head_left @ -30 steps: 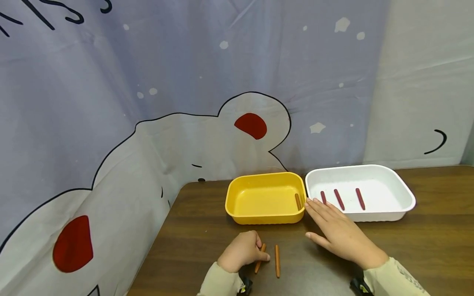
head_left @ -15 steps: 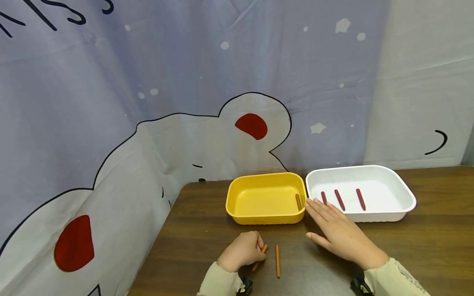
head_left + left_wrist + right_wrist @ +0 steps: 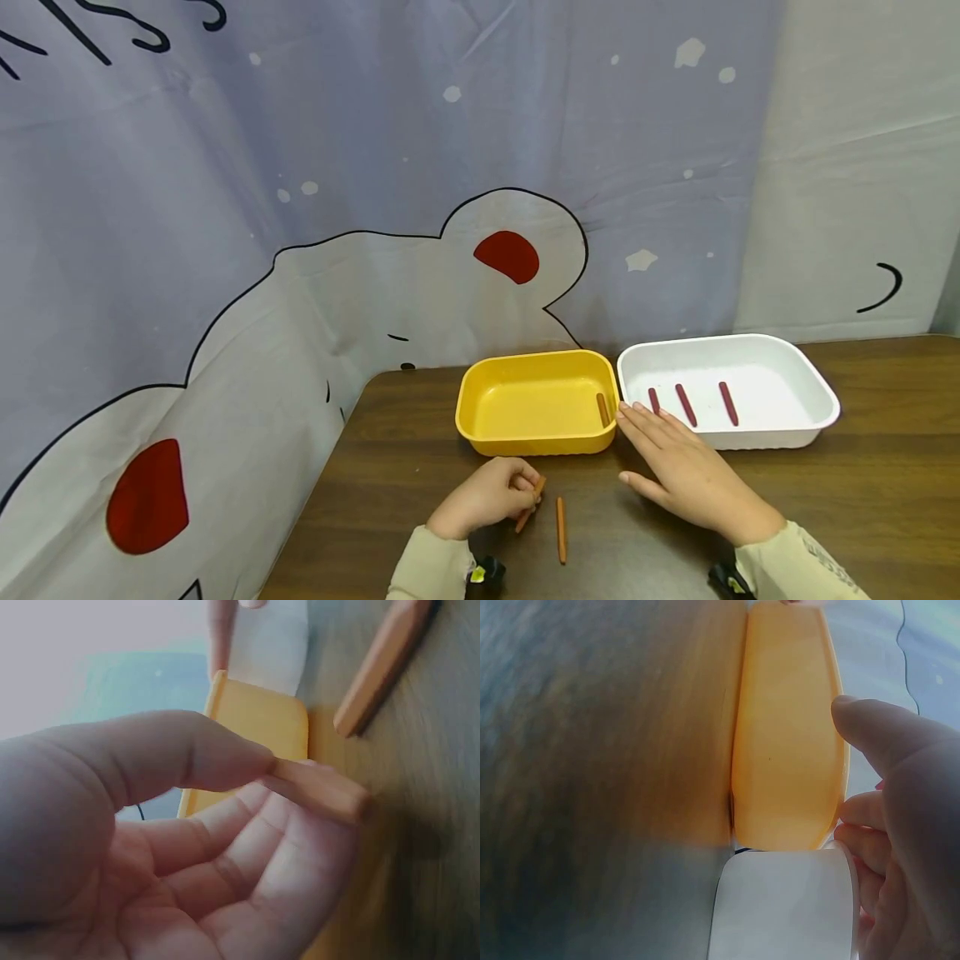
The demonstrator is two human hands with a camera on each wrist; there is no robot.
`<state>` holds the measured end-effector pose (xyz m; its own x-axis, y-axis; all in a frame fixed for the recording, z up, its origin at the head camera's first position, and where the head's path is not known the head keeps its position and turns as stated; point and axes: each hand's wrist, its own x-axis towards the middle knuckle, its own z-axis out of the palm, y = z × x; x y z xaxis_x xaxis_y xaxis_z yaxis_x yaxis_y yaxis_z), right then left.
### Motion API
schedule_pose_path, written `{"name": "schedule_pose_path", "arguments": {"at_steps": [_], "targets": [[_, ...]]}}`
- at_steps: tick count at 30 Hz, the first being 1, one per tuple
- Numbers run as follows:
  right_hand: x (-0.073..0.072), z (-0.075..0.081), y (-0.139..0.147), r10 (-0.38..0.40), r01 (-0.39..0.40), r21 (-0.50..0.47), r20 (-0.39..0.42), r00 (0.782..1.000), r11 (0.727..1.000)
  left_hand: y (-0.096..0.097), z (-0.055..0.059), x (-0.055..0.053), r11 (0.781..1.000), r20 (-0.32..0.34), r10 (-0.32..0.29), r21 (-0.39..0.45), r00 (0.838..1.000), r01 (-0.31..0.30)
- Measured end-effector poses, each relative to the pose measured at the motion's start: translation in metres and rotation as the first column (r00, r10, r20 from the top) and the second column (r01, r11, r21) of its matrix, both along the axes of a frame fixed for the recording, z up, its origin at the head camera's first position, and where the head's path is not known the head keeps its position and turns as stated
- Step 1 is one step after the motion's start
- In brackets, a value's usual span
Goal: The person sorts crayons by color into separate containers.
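Observation:
My left hand (image 3: 487, 497) pinches an orange-brown crayon (image 3: 322, 789) between thumb and fingertips, just in front of the yellow tray (image 3: 525, 447). In the head view that crayon slants, its middle partly covered by the fingers. A second orange-brown crayon (image 3: 561, 531) lies on the table to its right. Flat, with fingers straight, my right hand (image 3: 686, 471) reaches over the near left corner of the white tray (image 3: 772, 438), fingertips right where the two trays meet. Another brownish crayon (image 3: 603, 409) lies at the yellow tray's right end.
Inside the white tray are three dark red crayons (image 3: 728, 403), the leftmost partly hidden by my right hand. Both trays stand side by side at the back of the brown wooden table (image 3: 885, 483). A printed curtain (image 3: 360, 125) hangs right behind them.
My left hand has moved slightly forward toward the yellow tray, taking the pinched crayon with it. The right hand and the loose crayons stay in place.

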<state>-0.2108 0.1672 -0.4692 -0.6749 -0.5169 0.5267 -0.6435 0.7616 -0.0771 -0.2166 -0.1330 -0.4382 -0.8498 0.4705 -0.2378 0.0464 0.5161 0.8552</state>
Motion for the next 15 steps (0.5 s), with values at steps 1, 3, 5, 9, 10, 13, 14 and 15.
{"name": "schedule_pose_path", "arguments": {"at_steps": [1,3,5,9,10,13,14,15], "targets": [[0.000,0.000,0.000,0.001,-0.001,0.000,-0.001,1.000,1.000,0.000,-0.001,-0.001,0.999,0.027,0.006,0.033,1.000,-0.007],[0.000,0.000,0.000,0.001,-0.001,0.002,-0.005,1.000,1.000,-0.001,-0.002,-0.003,0.995,0.087,0.013,0.102,0.996,-0.022],[0.000,0.000,0.001,0.003,-0.003,0.001,-0.006,1.000,1.000,-0.001,-0.005,-0.005,0.985,0.149,0.017,0.170,0.989,-0.042],[0.000,0.001,0.000,0.008,-0.008,-0.001,0.000,1.000,1.000,-0.002,-0.008,-0.009,0.959,0.229,0.002,0.275,0.973,-0.067],[0.000,0.001,0.001,0.009,-0.009,-0.001,0.001,1.000,1.000,-0.002,-0.008,-0.010,0.952,0.243,-0.003,0.298,0.970,-0.072],[0.000,0.000,0.001,0.008,-0.008,0.000,0.005,1.000,1.000,-0.001,-0.009,-0.011,0.928,0.272,-0.017,0.362,0.962,-0.086],[0.000,0.000,0.001,0.007,-0.007,0.001,0.006,1.000,1.000,-0.001,-0.010,-0.011,0.922,0.277,-0.023,0.377,0.961,-0.087],[0.000,0.000,0.001,0.006,-0.006,0.002,0.007,1.000,1.000,-0.001,-0.010,-0.011,0.918,0.277,-0.025,0.387,0.961,-0.087]]}}
